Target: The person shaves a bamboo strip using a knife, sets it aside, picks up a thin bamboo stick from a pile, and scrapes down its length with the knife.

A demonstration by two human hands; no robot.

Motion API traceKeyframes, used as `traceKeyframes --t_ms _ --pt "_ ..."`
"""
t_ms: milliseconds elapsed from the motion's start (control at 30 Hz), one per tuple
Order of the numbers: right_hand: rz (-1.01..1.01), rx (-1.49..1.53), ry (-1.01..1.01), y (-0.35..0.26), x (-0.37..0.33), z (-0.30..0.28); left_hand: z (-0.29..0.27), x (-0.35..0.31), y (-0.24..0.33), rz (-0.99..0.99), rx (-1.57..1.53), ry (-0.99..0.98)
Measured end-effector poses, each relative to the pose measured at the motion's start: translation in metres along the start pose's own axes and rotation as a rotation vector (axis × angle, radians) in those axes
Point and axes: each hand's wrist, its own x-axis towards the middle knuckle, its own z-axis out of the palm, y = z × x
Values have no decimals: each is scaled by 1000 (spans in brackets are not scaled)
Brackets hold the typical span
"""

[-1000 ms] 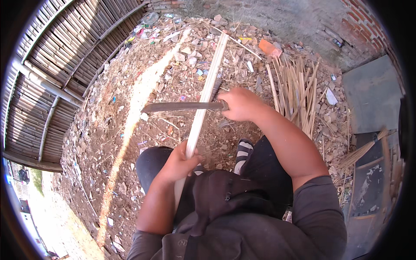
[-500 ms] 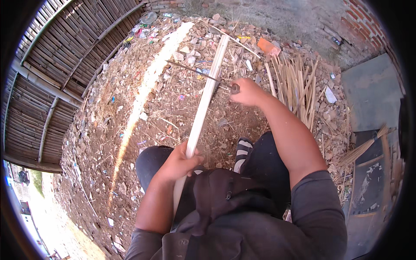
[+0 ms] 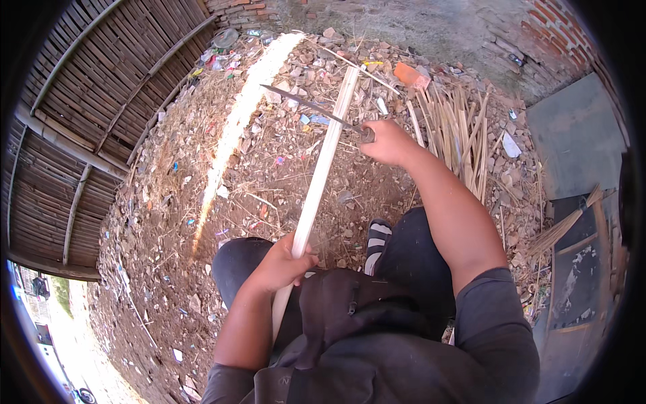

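Note:
A long pale bamboo strip [image 3: 321, 161] slants up and away from my lap, its lower end lying against my left thigh. My left hand [image 3: 286, 261] is wrapped round it near that lower end. In my right hand [image 3: 387, 143] is the dark handle of a long machete [image 3: 299, 103]. Its blade crosses the strip near the far end and points to the left. Whether the edge is biting into the bamboo is too small to tell.
A heap of split bamboo strips [image 3: 464, 135] lies at the right, beside an orange brick piece [image 3: 411, 75]. Rubble and litter cover the ground. A bamboo wall [image 3: 101, 94] stands at the left, a plastered brick wall [image 3: 431, 34] at the back, and a grey panel [image 3: 575, 138] at the right.
The machete's blade has turned, so more of its flat face shows, and its tip sits slightly higher in view. The strip's far end appears a little lower. Both hands keep their holds.

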Motion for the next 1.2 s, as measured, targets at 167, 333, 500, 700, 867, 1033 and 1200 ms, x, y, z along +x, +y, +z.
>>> traceKeyframes --t_ms 167,333,500,700,867,1033,1200 --pt "-99 -56 -72 4 3 -7 2 -4 -3 2 -37 -46" --pt "82 150 285 29 3 -15 5 -1 -1 -19 -48 -106" --pt "-131 -194 -185 1 -5 -13 1 -2 0 -26 -10 -42" --pt "161 99 259 33 3 -16 8 -4 4 -18 -23 -40" --pt "-46 -190 -207 -30 -17 -22 3 -2 1 -8 -4 8" --pt "56 -50 126 19 1 -7 7 5 0 -17 106 49" --pt "73 -8 44 14 -7 -20 3 1 1 11 19 38"
